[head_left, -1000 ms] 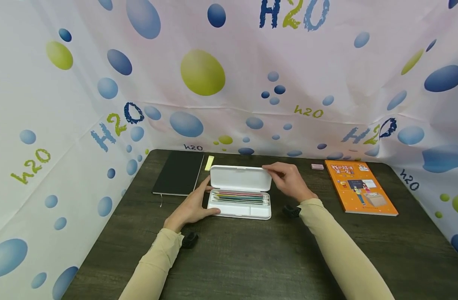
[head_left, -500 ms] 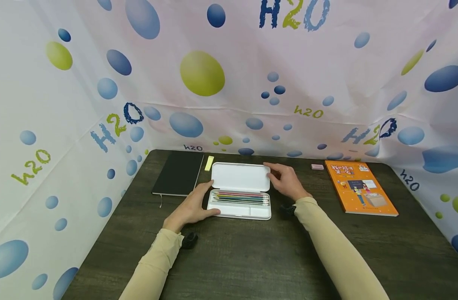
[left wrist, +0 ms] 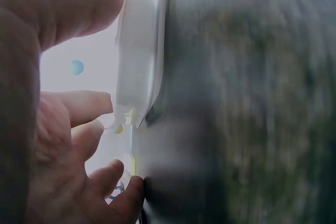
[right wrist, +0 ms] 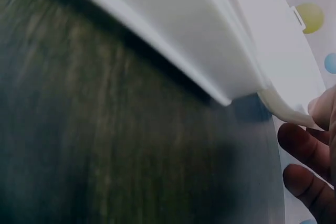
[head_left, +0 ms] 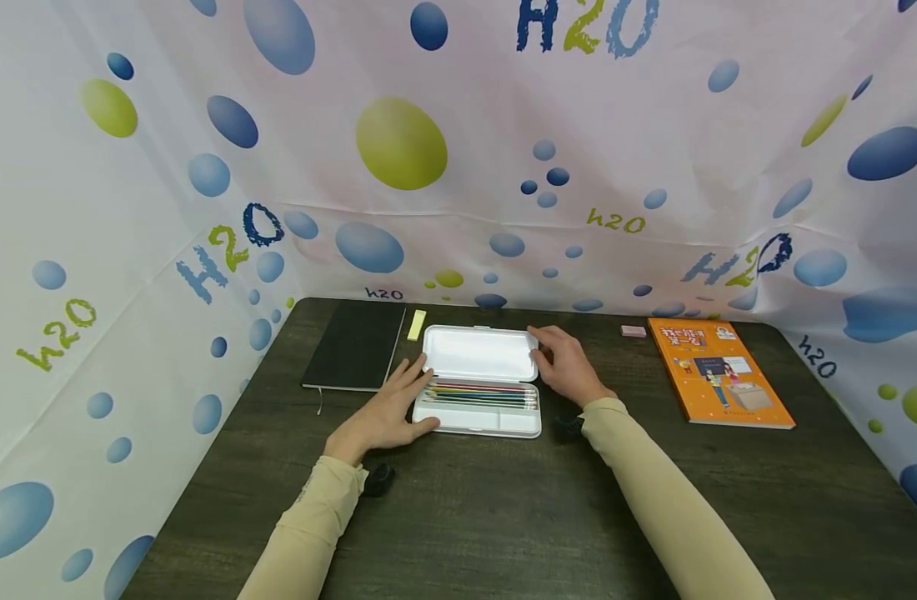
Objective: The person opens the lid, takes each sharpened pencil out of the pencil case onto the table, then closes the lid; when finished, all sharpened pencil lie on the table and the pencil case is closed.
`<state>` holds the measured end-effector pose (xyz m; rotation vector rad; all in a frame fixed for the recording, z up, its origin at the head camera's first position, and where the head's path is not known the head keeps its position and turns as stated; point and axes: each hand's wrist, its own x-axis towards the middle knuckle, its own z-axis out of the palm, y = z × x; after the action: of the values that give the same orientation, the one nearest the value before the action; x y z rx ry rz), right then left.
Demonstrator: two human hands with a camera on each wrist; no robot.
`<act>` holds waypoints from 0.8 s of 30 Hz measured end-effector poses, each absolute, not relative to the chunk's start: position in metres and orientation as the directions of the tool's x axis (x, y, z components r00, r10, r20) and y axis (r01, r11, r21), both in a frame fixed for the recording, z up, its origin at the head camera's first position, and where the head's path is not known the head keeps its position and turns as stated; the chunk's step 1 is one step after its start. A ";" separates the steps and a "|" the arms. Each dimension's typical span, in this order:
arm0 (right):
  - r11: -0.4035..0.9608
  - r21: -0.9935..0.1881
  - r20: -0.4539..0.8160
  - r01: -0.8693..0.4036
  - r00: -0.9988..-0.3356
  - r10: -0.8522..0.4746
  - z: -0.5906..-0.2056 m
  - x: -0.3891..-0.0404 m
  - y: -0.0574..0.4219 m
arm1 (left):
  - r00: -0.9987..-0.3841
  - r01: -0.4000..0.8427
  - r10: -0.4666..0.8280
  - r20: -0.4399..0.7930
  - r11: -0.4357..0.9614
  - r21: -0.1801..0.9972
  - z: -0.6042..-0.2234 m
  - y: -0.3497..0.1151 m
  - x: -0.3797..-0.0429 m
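Note:
A white pencil case [head_left: 477,421] lies open on the dark table, its hinged lid [head_left: 479,353] tilted back. Several pencils [head_left: 483,394] lie side by side in its rear compartment. My left hand [head_left: 379,414] rests at the case's left side, fingers spread and thumb at the front left corner. In the left wrist view, the thumb [left wrist: 84,14] touches the edge of the white case [left wrist: 137,51]. My right hand [head_left: 569,365] pinches the lid's right edge, thumb on the inner face; the right wrist view shows the thumb [right wrist: 321,109] on the lid [right wrist: 278,40], other fingers below it.
A black notebook [head_left: 355,343] lies left of the case, with a yellow strip [head_left: 417,325] beside it. To the right are a pink eraser [head_left: 633,331] and an orange book [head_left: 721,373]. A printed cloth backdrop [head_left: 616,150] stands behind the table [head_left: 458,517].
The lid has tilted further back, and my right hand has moved slightly left and down with it. My left fingers have come out from behind the lid and spread at its left edge.

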<state>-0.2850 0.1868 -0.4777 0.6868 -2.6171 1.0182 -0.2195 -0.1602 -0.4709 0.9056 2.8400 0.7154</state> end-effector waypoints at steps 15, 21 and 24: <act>0.730 -0.275 0.405 -0.626 -0.764 -0.503 -0.480 -0.274 0.197 | -0.839 0.503 0.543 0.030 0.756 0.420 -0.469 -0.156 -0.214; 0.747 -0.281 0.307 -0.602 -0.794 -0.525 -0.476 -0.270 0.201 | -0.843 0.494 0.536 0.028 0.754 0.433 -0.468 -0.157 -0.214; 0.754 -0.279 0.284 -0.594 -0.802 -0.526 -0.473 -0.270 0.201 | -0.846 0.489 0.533 0.020 0.761 0.426 -0.468 -0.156 -0.215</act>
<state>-0.2700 0.2007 -0.4730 0.8914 -2.7639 0.5341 -0.2152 -0.1565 -0.4682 0.8294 2.8511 0.6462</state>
